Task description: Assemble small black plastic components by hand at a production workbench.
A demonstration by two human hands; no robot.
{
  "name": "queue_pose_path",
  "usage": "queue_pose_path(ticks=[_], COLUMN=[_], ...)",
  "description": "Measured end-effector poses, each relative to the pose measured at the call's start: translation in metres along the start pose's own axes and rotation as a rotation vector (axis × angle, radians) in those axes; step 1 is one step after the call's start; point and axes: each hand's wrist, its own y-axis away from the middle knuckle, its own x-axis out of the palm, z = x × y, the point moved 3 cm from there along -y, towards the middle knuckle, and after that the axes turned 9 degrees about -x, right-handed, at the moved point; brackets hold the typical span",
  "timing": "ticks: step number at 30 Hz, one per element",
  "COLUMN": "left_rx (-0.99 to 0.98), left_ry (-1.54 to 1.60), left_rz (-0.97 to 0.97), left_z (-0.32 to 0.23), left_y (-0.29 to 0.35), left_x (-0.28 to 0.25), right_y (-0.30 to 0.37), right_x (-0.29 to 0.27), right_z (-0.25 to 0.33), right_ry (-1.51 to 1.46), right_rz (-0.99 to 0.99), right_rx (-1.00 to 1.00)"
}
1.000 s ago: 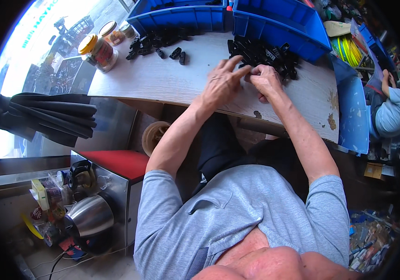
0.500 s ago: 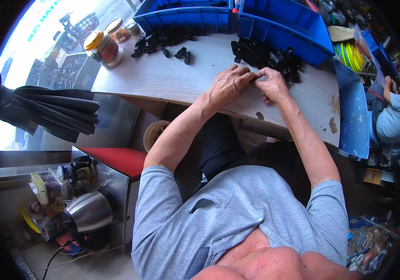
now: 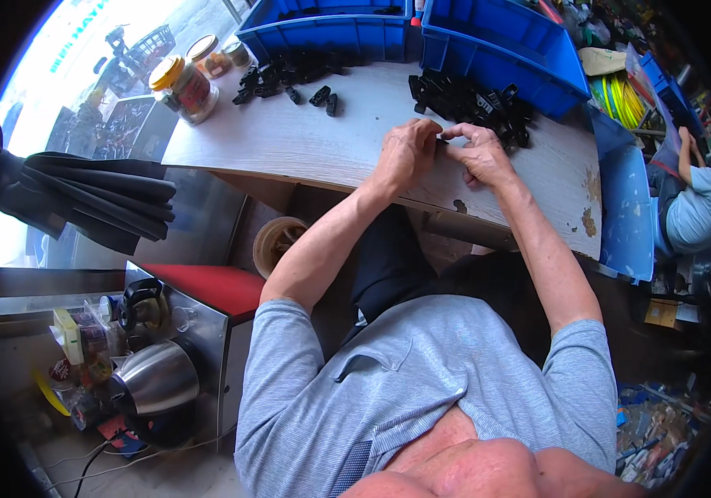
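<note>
My left hand [image 3: 409, 154] and my right hand [image 3: 483, 158] meet over the front part of the pale table, fingers bent in a pinch. Between their fingertips a small black part [image 3: 442, 141] barely shows; the fingers cover most of it. Just beyond my right hand lies a heap of black plastic parts [image 3: 476, 106]. A second heap of similar black parts [image 3: 271, 76] spreads at the back left of the table, with a few loose black pieces [image 3: 320, 96] on its near side.
Two blue bins, one at the back [image 3: 331, 35] and one at the back right [image 3: 509, 62], border the table [image 3: 355, 137]. Lidded jars [image 3: 183, 90] stand at its left end. A pale blue tub [image 3: 628, 207] adjoins the right edge. Another person [image 3: 700, 203] works farther right.
My left hand has turned and drawn its fingers in, shifting slightly nearer. My right hand's index finger has stretched toward it, and the dark piece between them shows a little more.
</note>
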Motion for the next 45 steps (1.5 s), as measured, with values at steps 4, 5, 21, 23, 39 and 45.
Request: queue_pose_path(ticks=[4,5,21,23,39,45], left_rx=[0.121,0.122,0.051,-0.026,0.010,0.045], left_ry=[0.012,0.014,-0.167,-0.320,-0.687,-0.502], left_rz=[-0.040,-0.037,-0.282,-0.433,-0.249,-0.223], left_z=[-0.014,-0.016,0.001,0.009,0.065,0.062], left_y=[0.015,0.018,0.005,-0.004,-0.001,0.014], left_x=[0.001,0.000,-0.019,-0.050,-0.092,-0.092], right_y=[-0.003,-0.004,-0.001,-0.002,0.001,-0.001], right_x=[-0.001,-0.001,0.002,0.002,0.003,0.005], right_z=[-0.009,-0.011,-0.004,-0.004,-0.004,-0.002], right_ry=[0.003,-0.003,0.009,0.055,0.119,0.112], right_rz=[-0.009,-0.018,0.049,0.038,-0.041,-0.005], right_rx=[-0.026,-0.033,-0.150,-0.122,-0.086,-0.082])
